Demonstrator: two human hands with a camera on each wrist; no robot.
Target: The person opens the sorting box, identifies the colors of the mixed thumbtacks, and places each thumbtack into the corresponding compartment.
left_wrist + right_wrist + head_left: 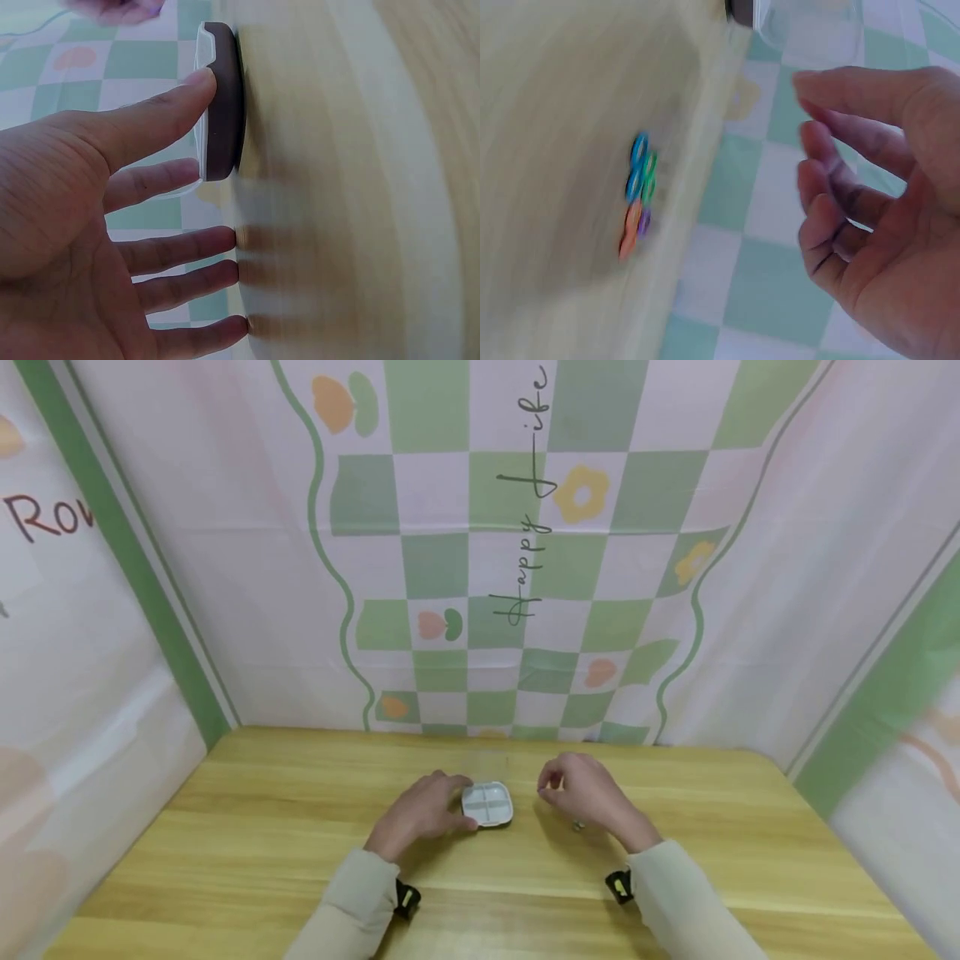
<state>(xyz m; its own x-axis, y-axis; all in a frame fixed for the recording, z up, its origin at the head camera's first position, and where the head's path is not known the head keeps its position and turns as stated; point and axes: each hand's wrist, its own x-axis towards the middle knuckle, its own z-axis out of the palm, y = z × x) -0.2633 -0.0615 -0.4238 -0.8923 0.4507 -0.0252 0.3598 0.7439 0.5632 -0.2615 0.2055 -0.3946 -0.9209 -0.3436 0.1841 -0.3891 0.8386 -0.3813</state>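
A small pill box (487, 804) with a white divided inside and a dark outer shell sits on the table, its clear lid (486, 766) raised at the back. My left hand (422, 810) holds it between thumb and index finger; in the left wrist view the other fingers (187, 289) reach down to the tabletop. To the right of the box, my right hand (583, 787) is raised and pinches a tiny purple piece (155, 10), mostly hidden by the fingertips. Below that hand lie several small ring-like pieces (639, 191) in blue, green, orange and purple.
The wooden table (300, 877) ends at a hanging cloth (495, 568) with green and white checks. More cloth hangs along the left and right sides. A black band (406, 899) sits at the left sleeve, another band (619, 886) at the right.
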